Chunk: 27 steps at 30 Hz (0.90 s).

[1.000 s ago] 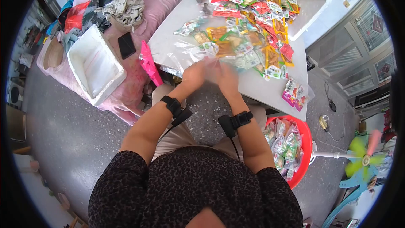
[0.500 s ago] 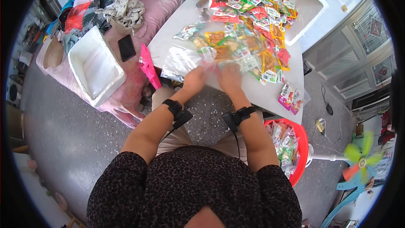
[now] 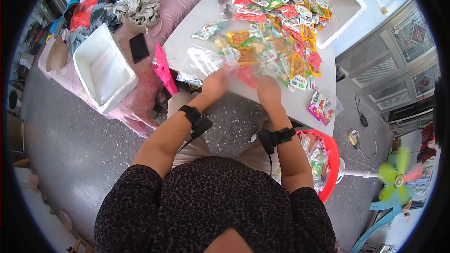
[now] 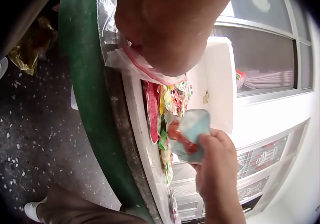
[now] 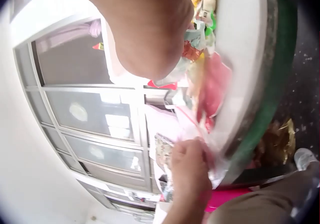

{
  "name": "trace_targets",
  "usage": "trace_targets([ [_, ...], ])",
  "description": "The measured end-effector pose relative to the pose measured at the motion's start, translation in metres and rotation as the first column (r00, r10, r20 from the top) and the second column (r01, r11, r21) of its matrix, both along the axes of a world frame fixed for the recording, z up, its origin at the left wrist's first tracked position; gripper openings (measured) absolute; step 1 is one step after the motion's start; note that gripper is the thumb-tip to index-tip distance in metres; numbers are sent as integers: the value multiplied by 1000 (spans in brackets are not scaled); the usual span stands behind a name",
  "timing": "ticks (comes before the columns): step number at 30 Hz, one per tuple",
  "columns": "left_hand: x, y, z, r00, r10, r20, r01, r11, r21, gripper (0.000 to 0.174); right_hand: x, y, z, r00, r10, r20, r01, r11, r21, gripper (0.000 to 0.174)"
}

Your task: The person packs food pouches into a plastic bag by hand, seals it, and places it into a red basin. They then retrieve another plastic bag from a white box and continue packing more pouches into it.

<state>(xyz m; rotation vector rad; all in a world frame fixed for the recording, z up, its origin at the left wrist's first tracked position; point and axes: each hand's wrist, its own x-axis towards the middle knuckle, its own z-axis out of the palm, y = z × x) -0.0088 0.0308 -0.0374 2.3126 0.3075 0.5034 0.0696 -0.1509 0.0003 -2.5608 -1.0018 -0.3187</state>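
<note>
In the head view my left hand (image 3: 215, 85) is at the table's near edge, gripping a clear plastic bag (image 3: 205, 61). The right wrist view has the left hand (image 5: 191, 168) pinching the bag's mouth, edged with a pink-red strip (image 5: 187, 118). My right hand (image 3: 269, 93) is a little to the right; in the left wrist view, the right hand (image 4: 218, 156) pinches a small pale blue-green snack packet (image 4: 194, 133) with reddish pieces showing. A red packet (image 3: 248, 76) is between the hands, overlapping the bag's edge.
Many snack packets (image 3: 281, 11) spill from a tilted white foam box (image 3: 344, 4) onto the table (image 3: 300, 105). Purple-and-white packets (image 3: 321, 105) are near its right edge. Below stands a red tub (image 3: 333, 159) of filled bags. Left, a bed holds another foam box (image 3: 105, 70) and a phone (image 3: 138, 48).
My right hand has moved right, away from the left hand, which stays nearly in place with the bag. The red packet between the hands now shows clearly.
</note>
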Motion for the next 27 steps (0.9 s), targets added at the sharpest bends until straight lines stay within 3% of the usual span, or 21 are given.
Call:
trace_targets([
  [3, -1, -1, 0, 1000, 23, 11, -23, 1000, 6, 14, -3, -25, 27, 997, -80, 17, 66, 908, 414, 12],
  [6, 0, -2, 5, 1000, 25, -13, -25, 1000, 5, 15, 16, -57, 23, 960, -85, -266, 248, 697, 672, 15],
  [8, 0, -3, 5, 999, 14, -35, -14, 1000, 4, 17, 22, -70, 21, 891, -25, -453, 404, 496, 769, 17],
  [9, 0, -3, 5, 999, 12, -42, -12, 1000, 9, 17, 15, -71, 30, 782, 128, -610, 546, 330, 770, 21],
  [13, 3, -4, 3, 997, 56, -58, -55, 998, 24, 12, 12, -93, 27, 688, 389, -612, 603, 163, 781, 23],
  [16, 3, -5, 4, 995, 58, -81, -54, 998, 45, 14, 10, -103, 23, 608, 497, -619, 642, 151, 752, 21],
  [19, 3, -5, 2, 999, 40, -23, -39, 998, 41, 17, 17, -113, 15, 517, 554, -652, 668, 215, 713, 21],
  [25, 2, -6, 14, 996, 43, -80, -43, 999, 1, 33, 32, -109, 32, 378, 560, -737, 575, 482, 661, 21],
  [27, 1, -11, 26, 1000, 13, -26, -11, 996, 84, 33, 37, -101, 36, 335, 591, -734, 498, 550, 670, 20],
])
